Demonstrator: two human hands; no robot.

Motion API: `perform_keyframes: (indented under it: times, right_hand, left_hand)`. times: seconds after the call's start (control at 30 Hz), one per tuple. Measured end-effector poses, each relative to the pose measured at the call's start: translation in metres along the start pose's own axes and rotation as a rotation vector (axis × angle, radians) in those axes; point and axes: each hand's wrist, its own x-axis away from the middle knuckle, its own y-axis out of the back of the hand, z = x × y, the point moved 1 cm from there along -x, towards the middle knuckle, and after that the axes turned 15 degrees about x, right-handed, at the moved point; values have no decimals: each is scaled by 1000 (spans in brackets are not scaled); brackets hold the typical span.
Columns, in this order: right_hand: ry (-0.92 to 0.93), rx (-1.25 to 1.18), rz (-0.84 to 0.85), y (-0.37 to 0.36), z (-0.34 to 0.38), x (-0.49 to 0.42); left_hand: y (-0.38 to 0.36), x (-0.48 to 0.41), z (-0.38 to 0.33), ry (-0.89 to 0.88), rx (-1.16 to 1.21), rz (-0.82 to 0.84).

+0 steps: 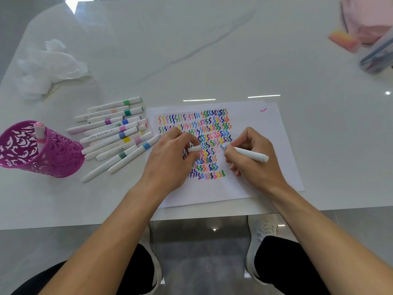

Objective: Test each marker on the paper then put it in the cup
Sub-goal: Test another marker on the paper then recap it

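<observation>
One marker (251, 155) is pinched in the right hand (255, 167), blue tip on the paper (265, 128); its cap (194, 148) is gripped in the left hand (170, 160). A short stroke should be drawn in a bare gap, then the cap pressed home before the cup (63, 155).

A crumpled white tissue (49, 64) is laid at the far left of the marbled desk (212, 50). At the far right a pink cloth (365, 20) is heaped, with an orange-pink block (343, 40) just beside it and a clear pouch (378, 58) near. 1 white shoe (262, 237) is seen on the grey floor (202, 252).
</observation>
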Motion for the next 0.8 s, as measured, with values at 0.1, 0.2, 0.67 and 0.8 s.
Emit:
perform_keyframes:
  times: [0.1, 0.2, 0.67, 0.8]
  right_hand:
    - [8, 31, 2, 1, 1, 0]
    - [8, 70, -2, 1, 3, 0]
    - [42, 120, -83, 0, 4, 6]
    - [47, 113, -62, -2, 3, 6]
  left_hand:
    - [0, 0, 0, 7, -2, 0]
    - [0, -1, -1, 23, 10, 0]
    - [-1, -4, 2, 79, 17, -10]
    - [-2, -4, 1, 85, 17, -12]
